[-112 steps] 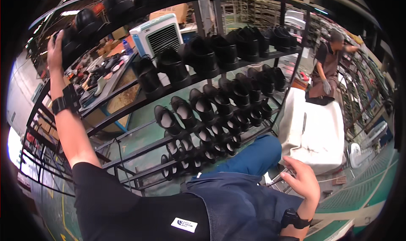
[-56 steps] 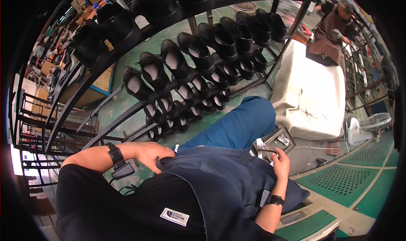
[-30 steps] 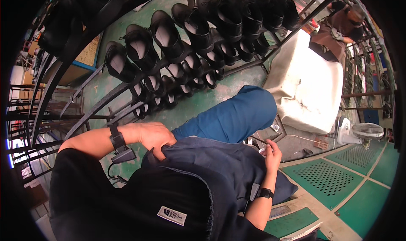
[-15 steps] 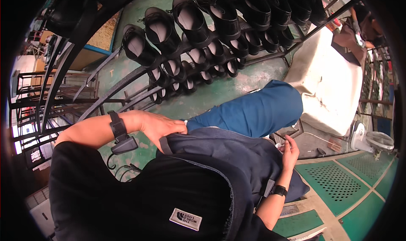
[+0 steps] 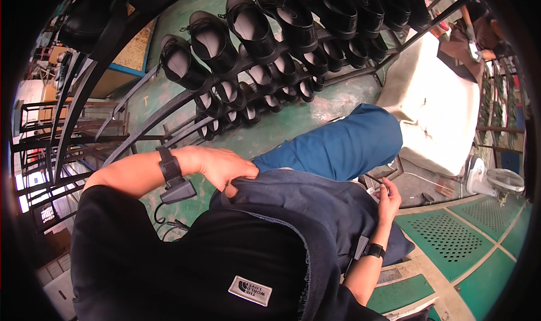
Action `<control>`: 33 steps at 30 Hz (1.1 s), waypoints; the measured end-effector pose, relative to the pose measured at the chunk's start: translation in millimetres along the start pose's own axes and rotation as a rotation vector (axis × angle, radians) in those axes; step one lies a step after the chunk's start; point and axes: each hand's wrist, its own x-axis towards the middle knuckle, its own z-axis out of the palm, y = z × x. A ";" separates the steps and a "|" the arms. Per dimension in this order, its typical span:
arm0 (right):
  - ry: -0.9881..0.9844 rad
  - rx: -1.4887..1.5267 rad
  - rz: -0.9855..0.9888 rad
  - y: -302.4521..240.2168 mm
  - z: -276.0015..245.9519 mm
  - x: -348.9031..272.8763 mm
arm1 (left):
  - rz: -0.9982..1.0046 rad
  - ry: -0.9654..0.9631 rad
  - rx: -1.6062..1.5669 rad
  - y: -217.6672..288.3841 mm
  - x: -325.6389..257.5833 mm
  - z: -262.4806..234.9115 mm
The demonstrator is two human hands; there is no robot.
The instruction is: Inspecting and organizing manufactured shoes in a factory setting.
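Note:
My left hand (image 5: 228, 168), with a dark device strapped at its wrist, is closed at the upper edge of a dark blue apron (image 5: 321, 200) over my lap. Its fingertips press into the cloth, and a brownish patch shows by the thumb. Blue trousers (image 5: 344, 143) on my leg stretch away beyond the apron. On the right, my right hand (image 5: 388, 201) is raised beside the apron's right edge, its fingers bent inward. A small whitish thing (image 5: 371, 191) shows near those fingertips; whether they hold it is unclear.
Racks of black shoes (image 5: 251, 25) stand ahead. A cream-coloured draped block (image 5: 431, 107) is at the far right, near a small white fan (image 5: 490, 180). Green perforated panels (image 5: 445, 239) lie on the right. Another person's hand (image 5: 479, 55) shows at the upper right.
My left hand has shifted slightly right along the apron's edge, its forearm with it. My right hand has risen slightly, with its fingers still bent.

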 end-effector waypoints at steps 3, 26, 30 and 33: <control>0.042 -0.029 0.021 -2.7 -2.4 -3.0 | -0.025 -0.097 -0.144 -1.1 -4.5 -8.7; 0.259 -0.458 0.000 34.9 -81.8 36.5 | 0.052 0.036 -0.047 -6.0 7.0 0.7; 0.271 -0.723 0.204 1.7 -97.7 48.6 | -0.101 0.005 0.038 -1.9 4.4 -2.1; 0.381 -0.591 0.376 9.1 -147.8 42.8 | 0.015 0.076 -0.012 9.2 27.6 -10.8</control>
